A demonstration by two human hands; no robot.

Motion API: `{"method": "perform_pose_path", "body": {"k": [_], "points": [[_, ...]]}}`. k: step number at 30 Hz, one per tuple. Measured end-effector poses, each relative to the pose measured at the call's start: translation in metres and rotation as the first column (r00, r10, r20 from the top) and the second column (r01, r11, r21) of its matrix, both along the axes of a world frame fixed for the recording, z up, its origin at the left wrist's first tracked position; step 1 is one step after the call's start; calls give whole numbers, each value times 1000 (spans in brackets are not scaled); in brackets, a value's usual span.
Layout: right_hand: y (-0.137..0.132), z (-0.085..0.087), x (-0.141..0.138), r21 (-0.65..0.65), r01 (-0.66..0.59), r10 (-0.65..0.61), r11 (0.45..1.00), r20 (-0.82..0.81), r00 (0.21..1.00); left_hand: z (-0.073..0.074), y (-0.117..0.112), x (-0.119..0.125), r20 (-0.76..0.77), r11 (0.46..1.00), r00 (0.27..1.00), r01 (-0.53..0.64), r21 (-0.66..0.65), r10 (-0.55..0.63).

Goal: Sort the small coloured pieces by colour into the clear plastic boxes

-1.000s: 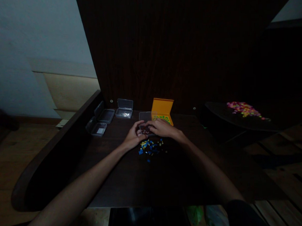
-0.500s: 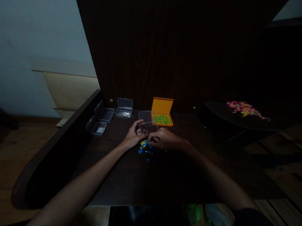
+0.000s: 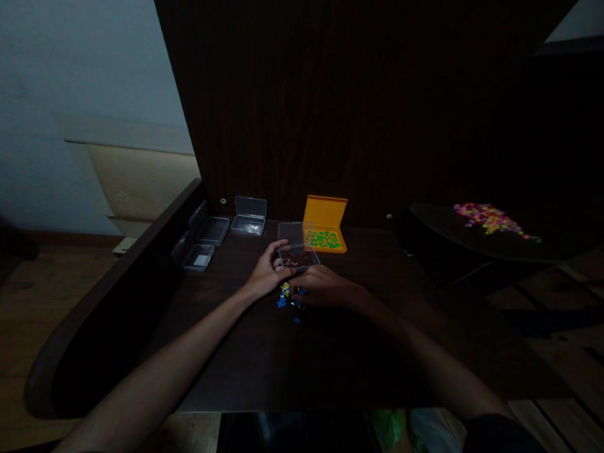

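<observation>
My left hand point(image 3: 270, 270) is closed on the left edge of a clear plastic box point(image 3: 311, 265) whose lid stands open. Small dark reddish-brown pieces point(image 3: 297, 258) lie inside the box. Just in front of it is a loose pile of small blue and yellow pieces point(image 3: 284, 297) on the dark table. My right hand point(image 3: 320, 286) is over the right part of that pile, its fingers bent down and pinched together. Whatever is between those fingertips is too small and dark to make out, and the hand hides part of the pile.
Behind the box stands an open orange case point(image 3: 326, 205) with green pieces in it. Clear open boxes point(image 3: 249, 225) sit at the back left, beside a raised wooden side panel point(image 3: 119, 288). A heap of pink and yellow pieces point(image 3: 489, 218) lies on a surface at the right.
My right hand has moved slightly left and down, from the box's front edge onto the pile, uncovering more of the box. My left hand and the box have stayed put.
</observation>
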State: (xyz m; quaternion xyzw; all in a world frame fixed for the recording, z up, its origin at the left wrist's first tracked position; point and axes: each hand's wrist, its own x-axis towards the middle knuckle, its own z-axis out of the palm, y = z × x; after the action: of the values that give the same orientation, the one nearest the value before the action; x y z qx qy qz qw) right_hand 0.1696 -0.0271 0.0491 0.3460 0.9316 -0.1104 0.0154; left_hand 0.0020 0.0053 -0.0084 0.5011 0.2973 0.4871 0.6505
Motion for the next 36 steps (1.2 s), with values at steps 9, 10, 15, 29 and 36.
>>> {"method": "perform_pose_path", "body": {"k": [9, 10, 15, 29, 36], "points": [[-2, 4, -5, 57, -3, -4, 998, 116, 993, 0, 0, 1, -5, 1000, 1000, -9, -6, 9], [-3, 4, -5, 58, -5, -2, 998, 127, 992, 0, 0, 1, -5, 1000, 1000, -11, -7, 11], [-1, -1, -1, 62, 7, -14, 998, 126, 992, 0, 0, 1, -6, 1000, 1000, 3, 5, -3], [-3, 6, 6, 37, -38, 37, 999, 16, 999, 1, 0, 2, -6, 1000, 1000, -7, -13, 7], [18, 35, 16, 60, 150, -147, 987, -50, 988, 3, -1, 1, -25, 1000, 1000, 0, 6, 0]]}}
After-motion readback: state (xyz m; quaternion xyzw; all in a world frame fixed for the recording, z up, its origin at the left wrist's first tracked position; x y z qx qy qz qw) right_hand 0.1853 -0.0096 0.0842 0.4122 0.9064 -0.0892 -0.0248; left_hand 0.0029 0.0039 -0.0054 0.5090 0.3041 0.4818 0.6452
